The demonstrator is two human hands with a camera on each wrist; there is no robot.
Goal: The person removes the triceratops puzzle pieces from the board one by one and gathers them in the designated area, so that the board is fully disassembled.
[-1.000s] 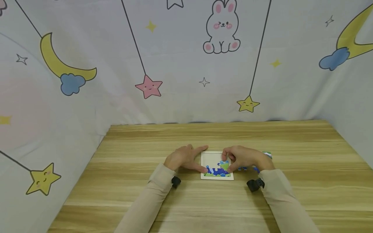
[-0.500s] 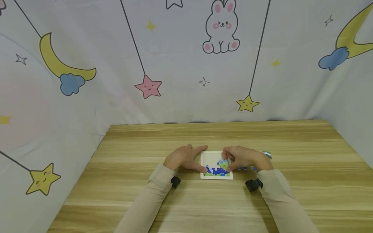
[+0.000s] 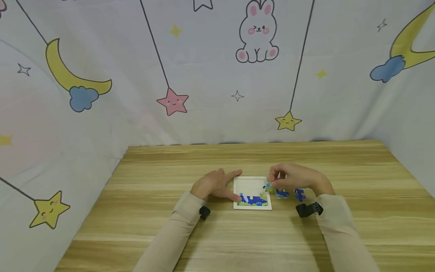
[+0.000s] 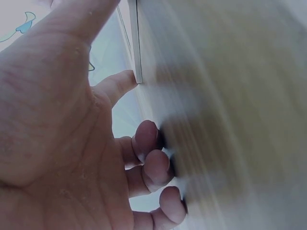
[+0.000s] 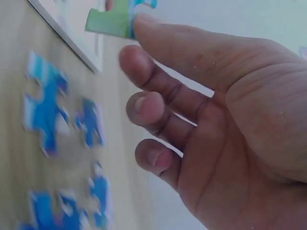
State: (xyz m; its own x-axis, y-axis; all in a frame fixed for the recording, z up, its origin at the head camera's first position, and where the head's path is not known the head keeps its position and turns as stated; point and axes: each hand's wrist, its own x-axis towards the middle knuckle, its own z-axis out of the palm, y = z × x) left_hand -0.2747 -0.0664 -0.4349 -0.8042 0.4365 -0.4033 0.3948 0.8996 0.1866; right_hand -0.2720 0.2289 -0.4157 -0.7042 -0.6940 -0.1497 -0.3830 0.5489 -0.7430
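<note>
A square white puzzle frame (image 3: 252, 208) lies on the table, with joined blue and green jigsaw pieces (image 3: 254, 201) along its near side. My left hand (image 3: 215, 184) steadies the frame from the left. Its thumb rests over the near left edge, and the index finger stretches toward the far left corner. In the left wrist view, the other fingers (image 4: 157, 165) bend loosely near the tabletop. Over the frame's right edge, my right hand (image 3: 297, 176) pinches a green and blue jigsaw piece (image 5: 111, 22) between thumb and index finger; its other fingers curl loosely.
Several loose blue jigsaw pieces (image 5: 45, 105) lie on the wooden table (image 3: 224, 241), right of the frame and partly under my right hand. A white printed cloth (image 3: 210, 68) hangs behind the table and at its sides.
My right hand has lifted the green and blue piece from above the joined row and moved it right, uncovering loose pieces. My left hand has stayed in place on the frame.
</note>
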